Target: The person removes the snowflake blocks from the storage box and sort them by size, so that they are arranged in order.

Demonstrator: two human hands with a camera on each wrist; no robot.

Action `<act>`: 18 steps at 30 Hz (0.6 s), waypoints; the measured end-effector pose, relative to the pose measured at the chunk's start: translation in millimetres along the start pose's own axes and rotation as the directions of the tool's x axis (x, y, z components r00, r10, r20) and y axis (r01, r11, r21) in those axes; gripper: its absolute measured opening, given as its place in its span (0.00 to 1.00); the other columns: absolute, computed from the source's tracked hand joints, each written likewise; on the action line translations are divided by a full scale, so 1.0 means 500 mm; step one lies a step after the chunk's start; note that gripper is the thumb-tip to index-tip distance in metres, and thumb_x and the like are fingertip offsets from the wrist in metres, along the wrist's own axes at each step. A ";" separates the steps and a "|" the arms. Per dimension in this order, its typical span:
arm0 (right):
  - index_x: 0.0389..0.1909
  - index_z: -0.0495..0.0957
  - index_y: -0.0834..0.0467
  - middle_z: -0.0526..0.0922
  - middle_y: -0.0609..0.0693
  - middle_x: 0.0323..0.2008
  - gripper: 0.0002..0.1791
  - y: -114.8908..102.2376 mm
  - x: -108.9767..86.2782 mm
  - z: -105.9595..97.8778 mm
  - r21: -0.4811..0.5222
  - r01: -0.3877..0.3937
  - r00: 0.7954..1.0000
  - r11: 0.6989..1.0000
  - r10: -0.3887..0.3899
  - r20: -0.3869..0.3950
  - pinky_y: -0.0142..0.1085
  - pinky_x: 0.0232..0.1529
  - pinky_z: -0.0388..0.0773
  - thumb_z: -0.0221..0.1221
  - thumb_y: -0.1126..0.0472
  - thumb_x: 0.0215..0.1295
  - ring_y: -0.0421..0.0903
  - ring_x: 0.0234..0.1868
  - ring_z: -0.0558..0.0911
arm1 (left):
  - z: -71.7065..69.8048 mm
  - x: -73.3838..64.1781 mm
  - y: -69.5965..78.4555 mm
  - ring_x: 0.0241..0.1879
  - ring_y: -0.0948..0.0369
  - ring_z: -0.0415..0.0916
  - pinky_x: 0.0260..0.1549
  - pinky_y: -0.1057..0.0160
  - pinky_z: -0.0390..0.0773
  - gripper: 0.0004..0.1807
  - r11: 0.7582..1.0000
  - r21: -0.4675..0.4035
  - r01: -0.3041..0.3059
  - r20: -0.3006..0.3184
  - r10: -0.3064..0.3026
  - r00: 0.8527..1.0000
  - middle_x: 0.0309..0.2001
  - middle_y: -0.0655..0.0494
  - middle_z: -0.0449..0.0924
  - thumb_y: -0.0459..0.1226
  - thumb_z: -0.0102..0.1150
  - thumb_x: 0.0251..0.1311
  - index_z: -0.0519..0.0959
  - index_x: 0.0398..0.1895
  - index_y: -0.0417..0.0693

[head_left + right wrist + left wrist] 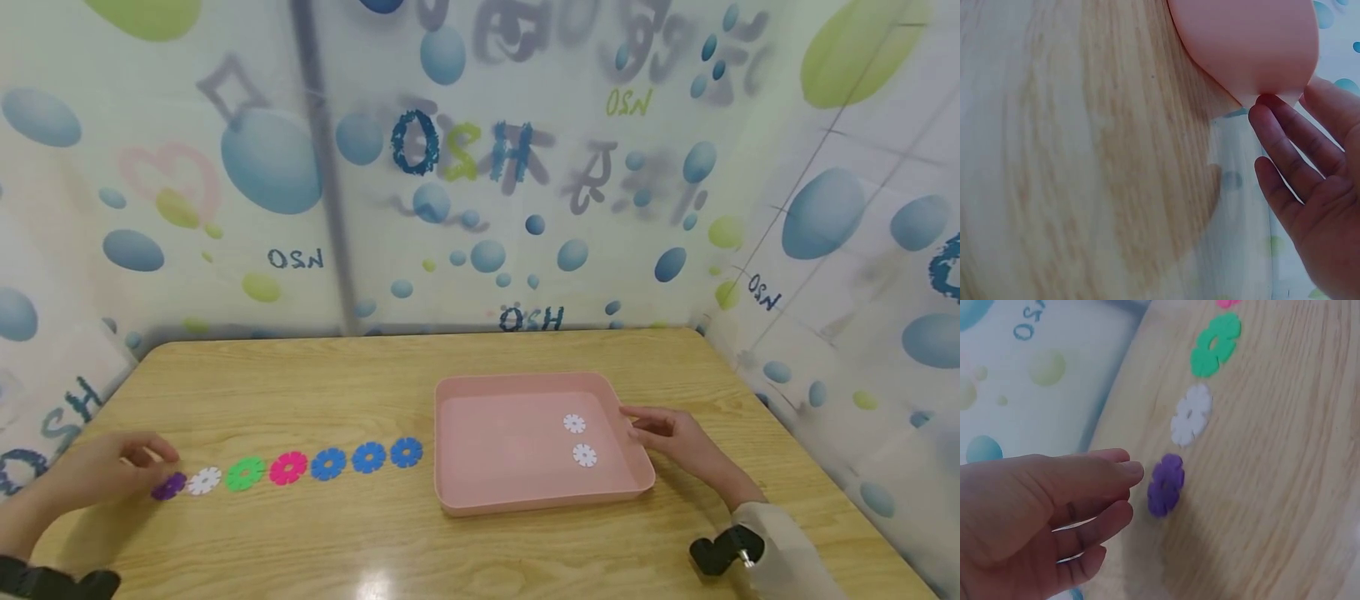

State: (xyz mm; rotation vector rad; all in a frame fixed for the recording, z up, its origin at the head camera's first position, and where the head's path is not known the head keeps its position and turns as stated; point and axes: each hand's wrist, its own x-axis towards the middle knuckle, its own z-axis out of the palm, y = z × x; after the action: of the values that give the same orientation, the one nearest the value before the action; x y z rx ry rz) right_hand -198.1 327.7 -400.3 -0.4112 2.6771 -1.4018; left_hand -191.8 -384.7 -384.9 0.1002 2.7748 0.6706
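A row of plastic snowflake discs lies on the table, starting with a purple disc [169, 486] at the left, then a white disc [204, 480], a green disc [245, 473], a pink disc [288, 468] and three blue discs [368, 457]. My left hand [112, 471] hovers beside the purple disc, its fingers loosely bent and holding nothing. In the left wrist view a small gap separates the fingertips from the purple disc [1165, 485]. At the right, my right hand [686, 446] pinches the side wall of a pink tray [510, 442]. Two white discs [585, 455] lie inside the tray.
The wooden table [300, 550] reaches back to a patterned curtain [480, 275], with another curtain side along the right. Black wrist mounts [726, 550] sit on both forearms.
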 end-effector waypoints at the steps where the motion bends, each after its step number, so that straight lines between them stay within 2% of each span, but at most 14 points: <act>1: 0.57 0.70 0.65 0.76 0.63 0.51 0.24 0.000 0.000 0.000 0.000 -0.002 1.000 1.000 0.002 0.000 0.28 0.41 0.74 0.57 0.58 0.62 0.39 0.42 0.79 | -0.003 0.000 0.006 0.28 0.60 0.71 0.25 0.61 0.69 0.11 1.000 -0.003 -0.025 -0.002 0.025 1.000 0.30 0.54 0.77 0.38 0.61 0.53 0.78 0.38 0.42; 3: 0.57 0.70 0.65 0.76 0.63 0.50 0.24 -0.001 0.000 0.000 0.000 0.000 1.000 1.000 0.000 0.001 0.28 0.41 0.74 0.57 0.58 0.62 0.39 0.42 0.79 | -0.007 -0.001 0.028 0.28 0.60 0.72 0.24 0.61 0.71 0.11 0.997 -0.023 -0.079 0.001 0.079 0.997 0.30 0.54 0.76 0.37 0.60 0.55 0.77 0.39 0.40; 5: 0.57 0.70 0.65 0.76 0.63 0.50 0.24 -0.001 -0.001 -0.001 0.001 0.001 1.000 1.000 -0.001 -0.002 0.29 0.41 0.74 0.57 0.58 0.62 0.38 0.41 0.79 | -0.009 0.000 0.062 0.28 0.61 0.72 0.24 0.63 0.72 0.10 0.990 -0.035 -0.140 -0.007 0.139 0.990 0.30 0.54 0.76 0.35 0.59 0.56 0.77 0.39 0.39; 9: 0.57 0.70 0.67 0.76 0.64 0.50 0.24 0.000 -0.002 -0.002 0.003 0.015 1.000 1.000 -0.015 -0.005 0.29 0.40 0.75 0.57 0.60 0.63 0.38 0.41 0.79 | -0.002 0.005 0.141 0.27 0.62 0.72 0.24 0.64 0.73 0.09 0.965 -0.025 -0.259 -0.068 0.257 0.964 0.29 0.56 0.75 0.33 0.60 0.56 0.77 0.38 0.40; 12: 0.57 0.70 0.67 0.75 0.64 0.50 0.24 0.001 -0.002 -0.001 0.010 0.017 1.000 1.000 -0.017 -0.005 0.29 0.40 0.75 0.57 0.60 0.63 0.38 0.41 0.79 | 0.009 0.017 0.194 0.28 0.62 0.71 0.24 0.65 0.73 0.08 0.948 -0.021 -0.317 -0.105 0.313 0.944 0.28 0.57 0.74 0.34 0.61 0.55 0.77 0.38 0.41; 14: 0.57 0.70 0.67 0.76 0.64 0.50 0.24 0.002 -0.001 -0.001 0.015 0.014 1.000 1.000 -0.014 -0.006 0.29 0.40 0.75 0.57 0.59 0.63 0.37 0.41 0.79 | 0.015 0.026 0.228 0.28 0.61 0.71 0.25 0.65 0.73 0.08 0.939 -0.033 -0.342 -0.112 0.337 0.935 0.28 0.57 0.74 0.34 0.61 0.55 0.76 0.38 0.42; 18: 0.57 0.71 0.66 0.77 0.63 0.49 0.24 0.004 0.000 0.001 0.001 0.017 1.000 1.000 -0.017 -0.008 0.30 0.40 0.75 0.57 0.58 0.62 0.37 0.41 0.79 | 0.030 0.045 0.293 0.28 0.60 0.72 0.26 0.64 0.74 0.08 0.909 -0.062 -0.412 -0.129 0.403 0.906 0.27 0.58 0.73 0.32 0.61 0.55 0.76 0.38 0.43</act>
State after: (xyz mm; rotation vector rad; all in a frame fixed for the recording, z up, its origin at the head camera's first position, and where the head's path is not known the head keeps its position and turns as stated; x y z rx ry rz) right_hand -198.5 328.6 -402.4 -0.4298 2.6855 -1.4127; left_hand -208.9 -244.5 -336.6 0.6610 2.8496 0.9226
